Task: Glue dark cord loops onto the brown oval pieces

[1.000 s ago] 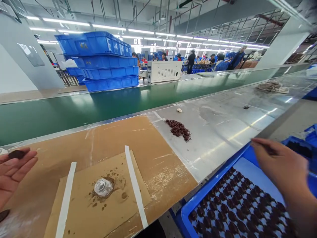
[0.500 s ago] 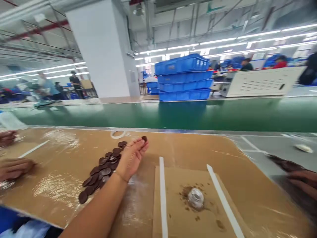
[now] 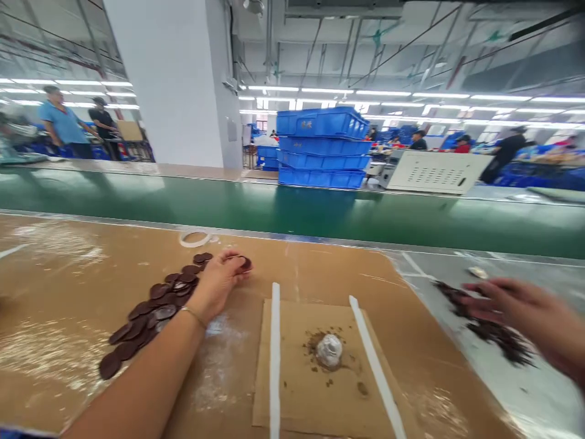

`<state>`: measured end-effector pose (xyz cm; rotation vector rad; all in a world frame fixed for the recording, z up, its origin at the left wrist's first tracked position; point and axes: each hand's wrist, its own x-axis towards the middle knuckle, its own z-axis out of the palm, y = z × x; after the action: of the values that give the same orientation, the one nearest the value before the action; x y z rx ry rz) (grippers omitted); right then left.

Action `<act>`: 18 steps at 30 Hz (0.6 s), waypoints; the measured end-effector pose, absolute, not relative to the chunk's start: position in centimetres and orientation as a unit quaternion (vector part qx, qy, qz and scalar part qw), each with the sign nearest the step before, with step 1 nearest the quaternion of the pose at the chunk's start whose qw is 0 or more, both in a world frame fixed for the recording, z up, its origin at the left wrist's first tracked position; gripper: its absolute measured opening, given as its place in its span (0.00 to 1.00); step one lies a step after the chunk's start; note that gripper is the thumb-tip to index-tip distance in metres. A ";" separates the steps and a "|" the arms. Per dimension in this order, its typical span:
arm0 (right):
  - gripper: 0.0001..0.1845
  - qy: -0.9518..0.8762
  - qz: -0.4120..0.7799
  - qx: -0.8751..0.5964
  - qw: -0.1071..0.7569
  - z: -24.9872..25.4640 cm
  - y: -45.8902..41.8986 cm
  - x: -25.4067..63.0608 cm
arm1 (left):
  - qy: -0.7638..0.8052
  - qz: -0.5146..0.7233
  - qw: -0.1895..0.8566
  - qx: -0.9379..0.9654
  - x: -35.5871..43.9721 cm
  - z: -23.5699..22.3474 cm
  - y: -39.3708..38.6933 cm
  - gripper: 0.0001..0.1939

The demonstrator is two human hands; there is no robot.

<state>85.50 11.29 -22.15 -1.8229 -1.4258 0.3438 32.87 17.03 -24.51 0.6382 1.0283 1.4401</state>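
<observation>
My left hand point(image 3: 220, 281) pinches a dark brown disc point(image 3: 245, 264) between thumb and fingers, raised over the table. Left of that wrist lies a long heap of similar dark brown discs point(image 3: 158, 305), some of them shiny. My right hand point(image 3: 512, 302) is at the far right, over a pile of thin dark brown pieces point(image 3: 500, 341). Its fingers are stretched out and somewhat apart, slightly blurred; whether they touch the pile is unclear. Between my hands, a silvery rounded knob point(image 3: 329, 350) stands on a cardboard sheet point(image 3: 297, 390), ringed by brown stains.
Two white strips point(image 3: 275, 353) run along the cardboard. A white ring point(image 3: 195, 238) lies behind the discs, and a small pale object point(image 3: 478, 272) behind the dark pieces. Beyond the table runs a green belt point(image 3: 219, 201); stacked blue crates point(image 3: 322, 146) stand past it. People are in the background.
My view has swung right. My right hand has come further into view, over the pile of dark pieces. My left hand still holds the disc. Another person's hands at left have left the view.
</observation>
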 end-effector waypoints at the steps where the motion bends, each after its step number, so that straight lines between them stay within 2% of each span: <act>1: 0.25 -0.536 0.167 -0.720 0.407 -21.8 11.1 84.7 | 0.452 0.609 0.589 0.278 32.9 -24.6 17.0 0.10; 5: 0.18 -0.498 0.267 -0.685 0.459 -20.9 13.4 80.9 | 0.489 0.583 0.576 0.300 32.8 -25.2 17.5 0.10; 10: 0.13 -0.487 0.365 -0.618 0.498 -20.0 16.5 76.6 | 0.536 0.591 0.508 0.324 31.9 -26.1 18.2 0.15; 15: 0.11 -0.471 0.378 -0.603 0.521 -20.9 17.1 74.9 | 0.551 0.594 0.477 0.340 31.2 -26.7 18.9 0.25; 18: 0.14 -0.465 0.359 -0.618 0.523 -21.9 16.9 74.7 | 0.544 0.595 0.479 0.348 31.4 -26.5 18.7 0.31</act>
<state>74.70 16.90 -21.95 -1.4809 -1.1133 0.8588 31.44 18.72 -26.51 0.8502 1.3277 1.4511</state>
